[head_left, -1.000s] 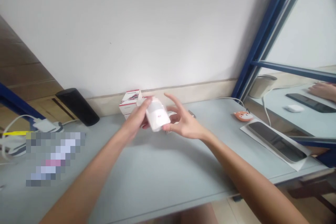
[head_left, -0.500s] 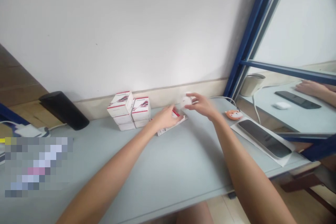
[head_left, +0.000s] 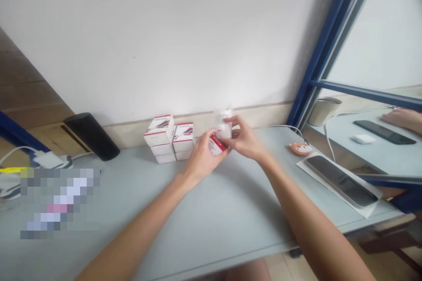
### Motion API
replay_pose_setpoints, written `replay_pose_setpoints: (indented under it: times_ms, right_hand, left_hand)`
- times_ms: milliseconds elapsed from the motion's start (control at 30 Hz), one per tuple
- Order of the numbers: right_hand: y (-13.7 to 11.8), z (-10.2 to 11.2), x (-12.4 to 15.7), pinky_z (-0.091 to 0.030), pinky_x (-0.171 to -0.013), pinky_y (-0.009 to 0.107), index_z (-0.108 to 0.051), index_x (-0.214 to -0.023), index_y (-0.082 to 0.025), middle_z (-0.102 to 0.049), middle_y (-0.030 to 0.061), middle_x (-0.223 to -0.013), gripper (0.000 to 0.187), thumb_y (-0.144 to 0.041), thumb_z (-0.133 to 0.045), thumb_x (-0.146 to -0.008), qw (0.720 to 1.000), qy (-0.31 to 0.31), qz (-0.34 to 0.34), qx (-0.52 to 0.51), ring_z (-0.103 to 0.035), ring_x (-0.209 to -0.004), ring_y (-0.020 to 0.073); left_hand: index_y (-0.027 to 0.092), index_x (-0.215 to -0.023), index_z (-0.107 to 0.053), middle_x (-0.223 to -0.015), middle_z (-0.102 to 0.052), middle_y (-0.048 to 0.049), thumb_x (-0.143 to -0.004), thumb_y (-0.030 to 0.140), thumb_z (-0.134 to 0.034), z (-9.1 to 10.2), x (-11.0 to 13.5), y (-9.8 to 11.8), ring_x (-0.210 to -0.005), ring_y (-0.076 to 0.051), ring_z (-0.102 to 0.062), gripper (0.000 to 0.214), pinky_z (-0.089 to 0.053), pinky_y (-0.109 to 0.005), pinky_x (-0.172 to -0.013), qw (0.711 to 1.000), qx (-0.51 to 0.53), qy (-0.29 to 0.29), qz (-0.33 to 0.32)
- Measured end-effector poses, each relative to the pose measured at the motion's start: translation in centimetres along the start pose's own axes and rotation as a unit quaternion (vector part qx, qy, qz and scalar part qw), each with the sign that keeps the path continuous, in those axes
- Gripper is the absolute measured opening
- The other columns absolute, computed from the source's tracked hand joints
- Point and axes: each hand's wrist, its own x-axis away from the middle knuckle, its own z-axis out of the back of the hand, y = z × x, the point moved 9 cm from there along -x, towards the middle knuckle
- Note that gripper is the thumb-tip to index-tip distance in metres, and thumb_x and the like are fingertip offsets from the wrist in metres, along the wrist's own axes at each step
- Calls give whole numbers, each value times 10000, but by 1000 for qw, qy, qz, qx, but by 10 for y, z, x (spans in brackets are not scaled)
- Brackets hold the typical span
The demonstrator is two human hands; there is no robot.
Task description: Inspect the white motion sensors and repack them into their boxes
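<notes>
My left hand is closed around a small white-and-red cardboard box, which it holds tilted just over the desk. A small white, rounded object is pinched by my right hand at the upper end of the box. It is blurred and looks partly translucent, so its exact kind is unclear. Whether it is inside the box mouth or just against it, I cannot tell. Left of my hands, several similar boxes stand stacked in two columns against the wall.
A black cylinder-like object leans at the back left, near a white charger. On the right lie an orange animal-shaped item and a dark phone-like slab on white paper. A mirror in a blue frame borders the right side.
My left hand has raised and tilted the box from the desk. My right hand has brought the white object leftward to the box's upper end. The view has shifted slightly left.
</notes>
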Motion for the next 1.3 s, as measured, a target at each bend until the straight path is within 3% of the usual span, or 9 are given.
replay_pose_setpoints:
  times_ms: [167, 267, 467, 567, 800, 933, 1100, 1200, 1300]
  right_hand:
    - [-31, -33, 18, -580, -599, 298, -477, -1217, -278, -671, 24, -1012, 518, -311, -791, -806, 998, -35, 15, -54, -726, -802, 200]
    - [-44, -49, 29, -585, -618, 317, -483, -1176, -273, -674, 7, -914, 444, -310, -772, -841, 998, -20, 35, -43, -707, -783, 196]
    - [-58, -56, 44, -610, -698, 370, -541, -1151, -282, -629, 72, -1203, 381, -250, -777, -853, 987, 53, 155, 1, -716, -957, 227]
    - [-60, -57, 46, -606, -674, 386, -580, -1116, -291, -616, 80, -1268, 347, -211, -782, -845, 980, 57, 183, 52, -714, -949, 238]
    - [-49, -54, 41, -601, -657, 382, -599, -1162, -311, -667, 48, -1155, 401, -317, -835, -838, 989, 26, 121, 86, -665, -785, 194]
    - [-41, -55, 37, -591, -757, 382, -620, -1175, -317, -656, 45, -1190, 392, -399, -833, -856, 990, 7, 115, 77, -654, -894, 205]
    - [-39, -64, 37, -539, -968, 454, -623, -1271, -344, -661, 56, -1238, 327, -434, -701, -967, 988, -49, 129, 74, -640, -1068, 246]
    - [-39, -64, 38, -542, -946, 456, -634, -1283, -349, -662, 60, -1289, 297, -410, -659, -993, 988, -31, 128, 83, -631, -998, 232]
    - [-39, -62, 39, -542, -897, 435, -670, -1192, -324, -683, 55, -1198, 214, -375, -667, -984, 991, 8, 116, 58, -619, -915, 214]
  left_hand:
    - [261, -1349, -494, -1294, -654, -106, -811, 309, -857, 34, 30, 10, -1225, -282, -648, 651, -536, -448, -1039, 985, -16, 125, -114]
    - [259, -1398, -467, -1290, -622, -118, -851, 282, -826, 47, 45, 14, -1231, -278, -631, 655, -534, -458, -1050, 973, -18, 161, -163]
    - [292, -1515, -360, -1288, -608, -126, -810, 268, -854, 58, 54, 18, -1183, -292, -637, 861, -559, -461, -1002, 966, -15, 168, -196]
    - [316, -1549, -310, -1304, -603, -123, -795, 321, -868, 60, 52, 14, -1185, -300, -631, 937, -567, -461, -984, 967, -1, 168, -190]
    - [350, -1592, -261, -1216, -619, -100, -826, 389, -852, 60, 54, 9, -1142, -301, -625, 968, -567, -482, -957, 973, -8, 172, -150]
    - [318, -1562, -334, -1262, -593, -114, -821, 409, -855, 62, 56, 5, -1217, -312, -603, 910, -550, -481, -1013, 970, -5, 196, -143]
    - [274, -1443, -452, -1266, -572, -116, -828, 406, -845, 67, 55, -4, -1219, -293, -605, 741, -544, -456, -1025, 965, 14, 227, -131]
    - [275, -1428, -447, -1259, -568, -113, -832, 391, -844, 67, 54, -6, -1218, -287, -602, 726, -543, -464, -1028, 965, 19, 227, -128]
    - [287, -1429, -434, -1234, -565, -109, -818, 361, -857, 66, 56, -3, -1216, -293, -599, 747, -543, -481, -1033, 964, 9, 229, -138]
